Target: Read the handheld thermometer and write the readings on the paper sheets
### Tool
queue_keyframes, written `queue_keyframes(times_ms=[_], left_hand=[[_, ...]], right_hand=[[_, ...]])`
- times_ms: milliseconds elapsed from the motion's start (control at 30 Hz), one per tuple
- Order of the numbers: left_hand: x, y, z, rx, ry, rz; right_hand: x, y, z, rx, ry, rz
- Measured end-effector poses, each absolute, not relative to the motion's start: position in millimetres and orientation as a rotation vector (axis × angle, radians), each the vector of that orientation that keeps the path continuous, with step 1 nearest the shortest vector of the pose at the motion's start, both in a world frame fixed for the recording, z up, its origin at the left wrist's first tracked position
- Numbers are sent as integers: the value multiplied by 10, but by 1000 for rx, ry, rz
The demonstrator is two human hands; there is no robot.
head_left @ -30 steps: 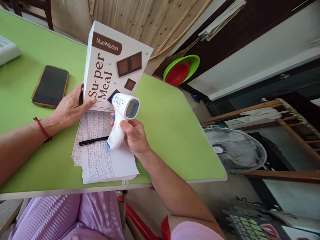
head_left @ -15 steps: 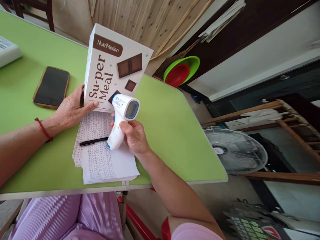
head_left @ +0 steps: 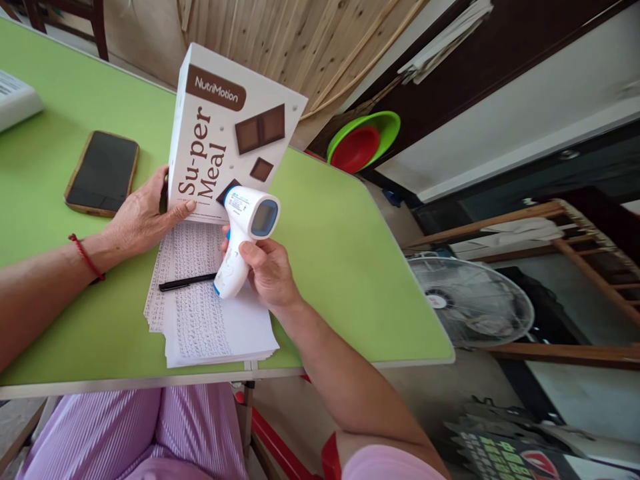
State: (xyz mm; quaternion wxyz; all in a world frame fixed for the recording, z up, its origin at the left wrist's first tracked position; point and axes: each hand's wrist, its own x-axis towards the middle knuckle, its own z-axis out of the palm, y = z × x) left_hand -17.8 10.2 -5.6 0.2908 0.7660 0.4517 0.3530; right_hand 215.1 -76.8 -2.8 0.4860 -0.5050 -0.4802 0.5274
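A white box (head_left: 220, 133) with "NutriMotion Su-per Meal" and chocolate pieces printed on it is tilted up above the green table. My left hand (head_left: 145, 217) grips its lower left corner, thumb on the front face. My right hand (head_left: 267, 267) is wrapped round the handle of a white and blue infrared thermometer (head_left: 240, 233). The thermometer's head is close to the box's lower front, and its small screen faces back toward me. Below both hands lies a stack of handwritten papers (head_left: 215, 333), with a black pen (head_left: 185, 283) across it, its right end hidden by the thermometer.
A smartphone (head_left: 103, 173) lies on the green table (head_left: 350, 287) left of the box. At the far left edge is a white object (head_left: 17, 100), partly cut off. Beyond the table's right side stand a fan (head_left: 470, 300) and green and red basins (head_left: 363, 140).
Almost nothing differs. The box and the view have shifted very slightly; both hands keep the same hold.
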Motion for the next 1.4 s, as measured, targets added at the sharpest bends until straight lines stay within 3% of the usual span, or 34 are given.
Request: queue_keyframes(times_ms=[1400], left_hand=[[-166,88,-18,2032,1313,854]], right_hand=[[2133,-732,-59,-1185,-1198,1325]])
